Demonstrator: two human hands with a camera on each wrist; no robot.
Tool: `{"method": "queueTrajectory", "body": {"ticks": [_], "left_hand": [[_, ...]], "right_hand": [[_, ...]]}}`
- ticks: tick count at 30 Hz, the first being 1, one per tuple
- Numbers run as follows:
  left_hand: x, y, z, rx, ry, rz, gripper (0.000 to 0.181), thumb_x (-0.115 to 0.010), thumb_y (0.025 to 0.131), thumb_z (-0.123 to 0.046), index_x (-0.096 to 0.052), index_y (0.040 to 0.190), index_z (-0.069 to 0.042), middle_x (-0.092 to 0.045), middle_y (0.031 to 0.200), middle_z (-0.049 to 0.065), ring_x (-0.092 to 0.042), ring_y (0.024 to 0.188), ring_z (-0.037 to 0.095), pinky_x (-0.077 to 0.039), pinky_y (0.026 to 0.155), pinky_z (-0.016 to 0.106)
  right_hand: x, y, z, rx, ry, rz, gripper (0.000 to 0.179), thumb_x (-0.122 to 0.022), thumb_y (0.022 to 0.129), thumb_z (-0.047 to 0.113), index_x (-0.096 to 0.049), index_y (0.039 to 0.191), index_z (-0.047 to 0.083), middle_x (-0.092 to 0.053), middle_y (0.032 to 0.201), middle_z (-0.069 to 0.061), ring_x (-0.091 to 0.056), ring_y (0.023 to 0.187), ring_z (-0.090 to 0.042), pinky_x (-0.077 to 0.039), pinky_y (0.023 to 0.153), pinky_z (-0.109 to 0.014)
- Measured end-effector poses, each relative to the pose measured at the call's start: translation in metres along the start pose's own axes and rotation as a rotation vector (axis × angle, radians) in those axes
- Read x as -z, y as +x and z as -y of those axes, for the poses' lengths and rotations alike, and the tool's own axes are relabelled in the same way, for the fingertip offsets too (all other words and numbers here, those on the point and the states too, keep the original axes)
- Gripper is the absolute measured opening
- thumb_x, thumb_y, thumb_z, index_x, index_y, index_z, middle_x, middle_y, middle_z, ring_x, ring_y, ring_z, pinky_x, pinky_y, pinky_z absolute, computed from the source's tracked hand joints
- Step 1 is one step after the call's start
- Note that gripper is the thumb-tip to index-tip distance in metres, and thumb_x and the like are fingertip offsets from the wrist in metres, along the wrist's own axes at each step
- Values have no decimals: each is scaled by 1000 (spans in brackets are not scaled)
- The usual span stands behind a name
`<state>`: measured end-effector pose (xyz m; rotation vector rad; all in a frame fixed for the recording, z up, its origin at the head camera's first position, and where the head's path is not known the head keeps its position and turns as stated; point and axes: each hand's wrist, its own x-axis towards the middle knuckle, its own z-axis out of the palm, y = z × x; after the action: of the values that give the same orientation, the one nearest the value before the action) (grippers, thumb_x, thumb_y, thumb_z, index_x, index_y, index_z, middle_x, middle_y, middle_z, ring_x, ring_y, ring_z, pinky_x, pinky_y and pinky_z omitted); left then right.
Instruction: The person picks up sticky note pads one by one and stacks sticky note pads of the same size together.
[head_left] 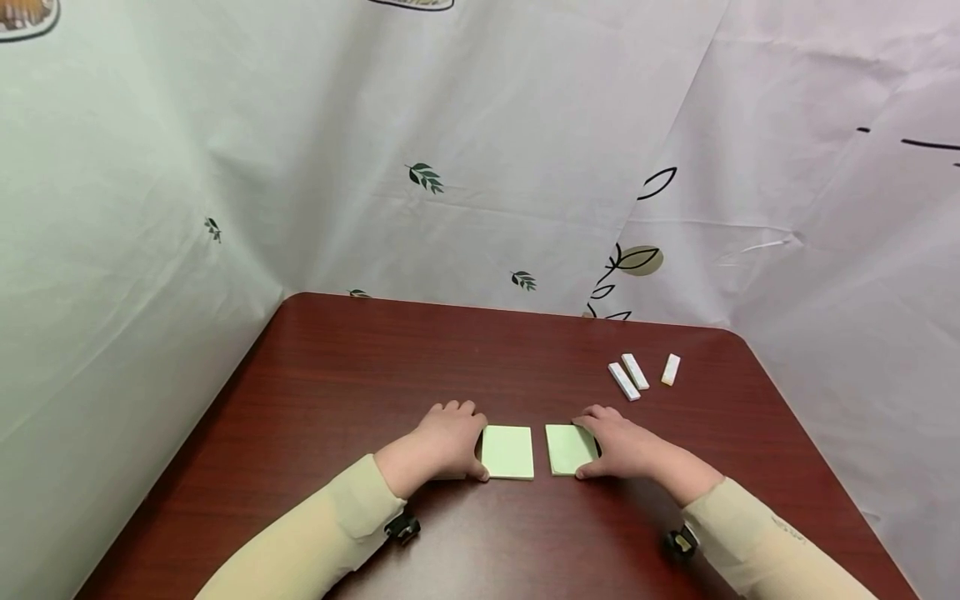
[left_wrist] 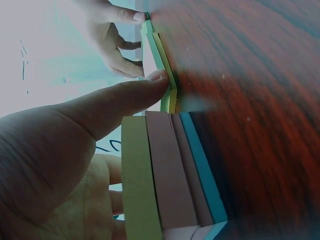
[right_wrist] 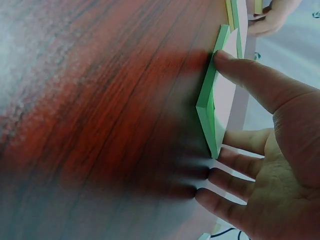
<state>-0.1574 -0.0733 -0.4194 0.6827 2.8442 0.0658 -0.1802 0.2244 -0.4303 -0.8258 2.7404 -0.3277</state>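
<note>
Two light green sticky note pads lie side by side on the table, a narrow gap between them. My left hand holds the left pad by its left side, thumb at the near edge and fingers by the far corner. Under that hand, mostly hidden in the head view, sits a stack of sticky note pads in yellow, pink and blue. My right hand pinches the right pad between thumb and index finger; in the right wrist view this green pad shows a slightly lifted top sheet.
Three small white bars lie at the back right of the dark red wooden table. White patterned sheeting hangs behind the table and along both sides.
</note>
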Motion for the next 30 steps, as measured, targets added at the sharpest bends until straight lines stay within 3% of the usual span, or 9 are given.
{"method": "queueTrajectory", "body": {"ticks": [8,17,23,30], "left_hand": [[0,1,0,4,-1,8,68,-81,70,-61,-65,118,-15,-57,110,4,-54,100,25,-44,87,44],[1,-2,0,9,-13,17,69,-81,71,-60,-64,121,-15,-57,112,4,-54,103,26,-43,89,45],[3,-3,-1,8,-16,12,68,-82,70,-59,-64,120,-15,-57,112,4,-54,103,26,-43,90,45],[3,-2,-1,2,-17,4,68,-82,70,-59,-65,119,-15,-57,111,4,-54,102,26,-43,89,45]], "right_hand": [[-1,4,-3,8,23,-31,70,-89,67,42,-57,118,5,-53,112,-3,-48,100,-22,-44,83,-40],[-1,5,-6,-41,136,-6,72,-92,66,33,-53,120,6,-53,106,-1,-48,93,-16,-43,80,-36],[0,3,-12,-21,243,12,64,-88,73,26,-54,123,6,-52,112,-3,-49,92,-15,-44,80,-33],[1,2,-19,-29,407,-28,31,-76,87,16,-62,114,10,-60,102,0,-54,89,-15,-46,77,-33]]}}
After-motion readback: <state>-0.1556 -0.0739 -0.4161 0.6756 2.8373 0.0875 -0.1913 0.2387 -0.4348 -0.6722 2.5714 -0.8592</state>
